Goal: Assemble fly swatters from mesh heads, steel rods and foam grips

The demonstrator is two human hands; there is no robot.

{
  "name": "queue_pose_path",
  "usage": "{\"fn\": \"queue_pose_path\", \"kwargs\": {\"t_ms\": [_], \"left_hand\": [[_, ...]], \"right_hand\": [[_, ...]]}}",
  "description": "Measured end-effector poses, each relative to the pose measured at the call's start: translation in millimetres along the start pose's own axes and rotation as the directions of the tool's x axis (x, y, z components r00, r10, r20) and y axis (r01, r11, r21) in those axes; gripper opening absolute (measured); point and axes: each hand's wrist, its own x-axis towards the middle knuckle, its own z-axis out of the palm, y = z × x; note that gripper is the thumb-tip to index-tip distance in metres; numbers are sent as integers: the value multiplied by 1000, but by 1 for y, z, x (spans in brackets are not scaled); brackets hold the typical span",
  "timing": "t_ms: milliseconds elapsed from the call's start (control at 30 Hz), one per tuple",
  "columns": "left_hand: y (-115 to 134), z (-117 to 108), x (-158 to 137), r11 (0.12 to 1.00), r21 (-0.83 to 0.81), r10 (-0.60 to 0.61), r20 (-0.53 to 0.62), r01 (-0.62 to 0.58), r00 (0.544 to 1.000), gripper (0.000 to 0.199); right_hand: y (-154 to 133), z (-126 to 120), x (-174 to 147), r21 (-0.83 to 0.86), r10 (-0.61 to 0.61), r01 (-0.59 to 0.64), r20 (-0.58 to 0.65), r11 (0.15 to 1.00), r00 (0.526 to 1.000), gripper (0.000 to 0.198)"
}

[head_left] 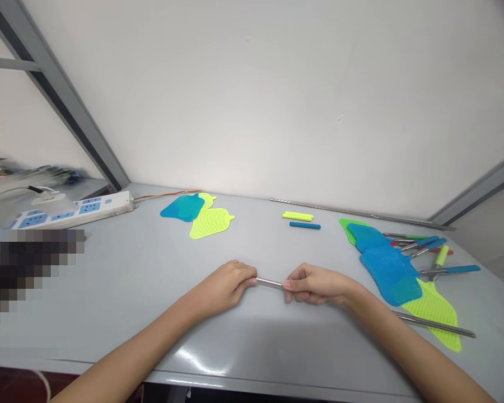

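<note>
While low over the bench (121, 280), both hands, left (224, 284) and right (317, 284), pinching one rod (269, 282); no readable writing anywhere.

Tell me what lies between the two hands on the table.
In the head view, a short stretch of thin metal rod spans the gap between the left hand and the right hand; both hands grip its ends above the grey table.

A: You get bright, even light from above. Glare patch on the table (201, 364) near edge, soft shadows under your forearms.
B: Wide-angle bend at the edges; power strip (73, 211) at left blurred, one block pixelated.
</note>
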Motion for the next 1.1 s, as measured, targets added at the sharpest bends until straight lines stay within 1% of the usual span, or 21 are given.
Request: {"fn": "queue_pose_path", "kwargs": {"t_ms": [133, 367, 600, 867, 967, 1100], "left_hand": [[0, -4, 3, 1000, -28, -8, 0, 8, 1000, 28], [3, -7, 7, 996, -86, 14, 15, -12, 1000, 27], [-3, -9, 7, 996, -90, 5, -7, -6, 1000, 27], [-14, -12, 7, 996, -86, -35, -54, 30, 998, 27], [-15, -14, 7, 996, -81, -45, -67, 40, 997, 27], [-15, -14, 6, 996, -78, -54, -74, 49, 996, 28]], "right_hand": [[-2, 3, 1, 25, -2, 3, -14, 1000, 1000, 36], [-3, 7, 2, 51, -35, 35, -8, 998, 999, 37], [-4, 7, 1, 73, -69, 69, -3, 995, 998, 37], [-3, 0, -1, 11, -76, 77, -65, 997, 995, 35], [-4, -3, -2, 6, -93, 94, -83, 996, 992, 36], [-4, -5, -4, -12, -79, 78, -87, 997, 993, 37]]}}
